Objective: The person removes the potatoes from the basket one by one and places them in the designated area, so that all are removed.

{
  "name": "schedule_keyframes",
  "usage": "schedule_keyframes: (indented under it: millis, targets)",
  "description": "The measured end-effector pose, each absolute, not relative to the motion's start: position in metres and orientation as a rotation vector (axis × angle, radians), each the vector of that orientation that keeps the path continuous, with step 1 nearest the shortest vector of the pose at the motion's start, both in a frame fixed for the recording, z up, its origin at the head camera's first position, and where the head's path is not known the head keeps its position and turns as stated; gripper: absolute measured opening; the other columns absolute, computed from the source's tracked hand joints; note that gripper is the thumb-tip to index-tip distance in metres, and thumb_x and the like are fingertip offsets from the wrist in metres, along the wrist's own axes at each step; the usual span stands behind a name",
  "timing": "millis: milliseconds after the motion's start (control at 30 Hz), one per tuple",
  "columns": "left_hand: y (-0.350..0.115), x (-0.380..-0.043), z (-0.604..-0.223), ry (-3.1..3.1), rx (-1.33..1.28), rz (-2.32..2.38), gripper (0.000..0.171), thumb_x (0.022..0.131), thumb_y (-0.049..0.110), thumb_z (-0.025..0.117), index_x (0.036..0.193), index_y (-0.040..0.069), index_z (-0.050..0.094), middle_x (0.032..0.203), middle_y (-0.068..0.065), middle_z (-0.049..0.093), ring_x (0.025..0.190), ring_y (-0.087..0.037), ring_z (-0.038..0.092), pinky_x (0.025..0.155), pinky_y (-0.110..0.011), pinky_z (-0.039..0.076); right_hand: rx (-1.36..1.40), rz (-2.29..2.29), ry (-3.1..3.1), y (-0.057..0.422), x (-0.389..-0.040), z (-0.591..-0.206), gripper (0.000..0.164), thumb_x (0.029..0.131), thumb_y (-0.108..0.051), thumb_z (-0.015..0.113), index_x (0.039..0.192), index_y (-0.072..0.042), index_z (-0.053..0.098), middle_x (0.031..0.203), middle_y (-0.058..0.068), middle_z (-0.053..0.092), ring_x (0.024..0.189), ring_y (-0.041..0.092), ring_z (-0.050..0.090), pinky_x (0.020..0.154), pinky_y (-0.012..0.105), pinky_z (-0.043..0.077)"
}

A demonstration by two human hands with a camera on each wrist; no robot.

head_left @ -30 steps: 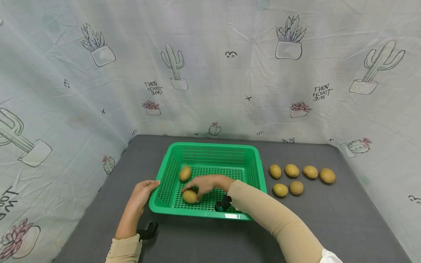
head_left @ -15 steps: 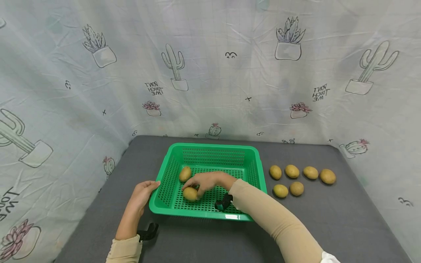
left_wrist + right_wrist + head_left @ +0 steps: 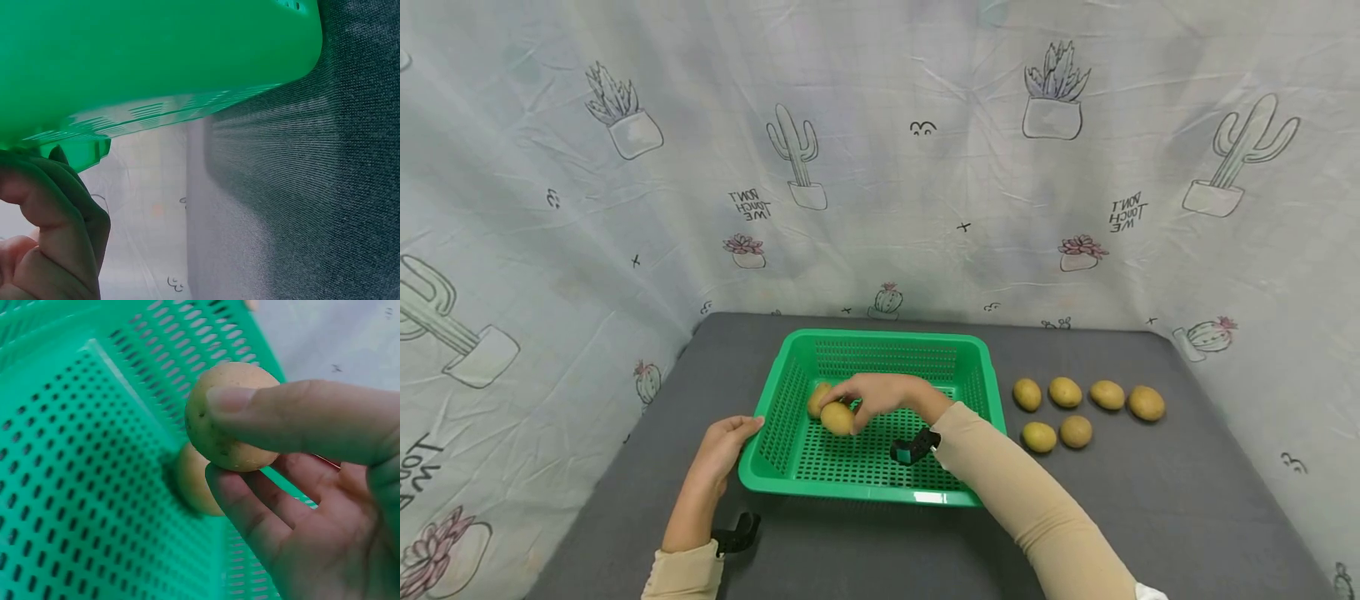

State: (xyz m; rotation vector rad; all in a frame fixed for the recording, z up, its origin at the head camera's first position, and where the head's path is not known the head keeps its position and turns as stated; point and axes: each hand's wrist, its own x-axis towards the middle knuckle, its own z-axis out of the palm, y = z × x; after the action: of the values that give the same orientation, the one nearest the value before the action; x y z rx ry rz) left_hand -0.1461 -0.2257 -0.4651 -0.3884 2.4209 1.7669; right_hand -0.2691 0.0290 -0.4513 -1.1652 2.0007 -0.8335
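Note:
My right hand [image 3: 883,393] pinches a potato [image 3: 837,419] between thumb and fingers, over the left part of the green basket [image 3: 865,492]. In the right wrist view the held potato [image 3: 234,419] shows between thumb and fingertips, above the basket floor. Behind it lies a second potato [image 3: 817,400], partly hidden by the held one, in the basket's left side. My left hand [image 3: 722,446] grips the basket's left rim; in the left wrist view its curled fingers [image 3: 62,212] are at the rim's underside.
Several potatoes [image 3: 1065,392] lie in two rows on the grey tabletop [image 3: 1150,500], right of the basket. A pale curtain [image 3: 880,167] printed with cacti hangs behind the table and at both sides.
My right hand has raised the potato off the basket floor and moved it slightly away from me, now overlapping the second potato. My left hand stays on the rim.

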Motion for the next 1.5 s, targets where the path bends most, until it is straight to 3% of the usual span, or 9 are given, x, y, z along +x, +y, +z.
schedule_keyframes:
  millis: [233, 767, 1000, 1300, 1500]
  targets:
    - [-0.226, -0.146, -0.465, 2.409, -0.387, 1.794, 0.039, 0.099, 0.027, 0.051, 0.111, -0.009, 0.059, 0.071, -0.001, 0.061, 0.058, -0.01, 0.057, 0.058, -0.029, 0.049, -1.113, -1.058, 1.945, 0.04, -0.274, -0.439, 0.065, 0.081, -0.002, 0.068, 0.141, -0.006, 0.044, 0.14, 0.008, 0.047, 0.119, 0.018, 0.05, 0.096, 0.03, 0.045]
    - [-0.225, -0.147, -0.462, 2.407, -0.393, 1.793, 0.037, 0.099, 0.026, 0.051, 0.107, -0.009, 0.059, 0.069, 0.0, 0.059, 0.058, -0.01, 0.056, 0.058, -0.029, 0.048, -1.104, -1.363, 1.907, 0.064, -0.278, -0.415, 0.062, 0.084, -0.005, 0.068, 0.141, -0.008, 0.044, 0.137, 0.012, 0.047, 0.112, 0.023, 0.054, 0.088, 0.035, 0.05]
    - [-0.225, -0.148, -0.461, 2.412, -0.386, 1.791, 0.037, 0.099, 0.025, 0.05, 0.109, -0.009, 0.059, 0.07, -0.001, 0.059, 0.058, -0.01, 0.056, 0.058, -0.029, 0.049, -1.125, -1.533, 1.884, 0.08, -0.277, -0.402, 0.061, 0.084, 0.001, 0.067, 0.141, -0.004, 0.043, 0.137, 0.016, 0.046, 0.111, 0.025, 0.053, 0.092, 0.038, 0.047]
    - [-0.225, -0.147, -0.463, 2.411, -0.39, 1.785, 0.039, 0.099, 0.027, 0.05, 0.11, -0.009, 0.059, 0.069, 0.0, 0.059, 0.057, -0.01, 0.055, 0.058, -0.029, 0.048, -1.167, -1.716, 1.813, 0.103, -0.267, -0.384, 0.064, 0.085, 0.0, 0.067, 0.141, 0.006, 0.036, 0.134, 0.015, 0.047, 0.111, 0.021, 0.052, 0.086, 0.034, 0.049]
    - [-0.226, -0.147, -0.465, 2.422, -0.362, 1.784, 0.04, 0.099, 0.027, 0.05, 0.112, -0.01, 0.058, 0.07, -0.002, 0.06, 0.057, -0.011, 0.056, 0.058, -0.03, 0.049, -1.184, -1.783, 1.823, 0.122, -0.258, -0.374, 0.066, 0.085, -0.006, 0.069, 0.141, 0.005, 0.037, 0.13, 0.01, 0.05, 0.11, 0.021, 0.053, 0.088, 0.033, 0.048]
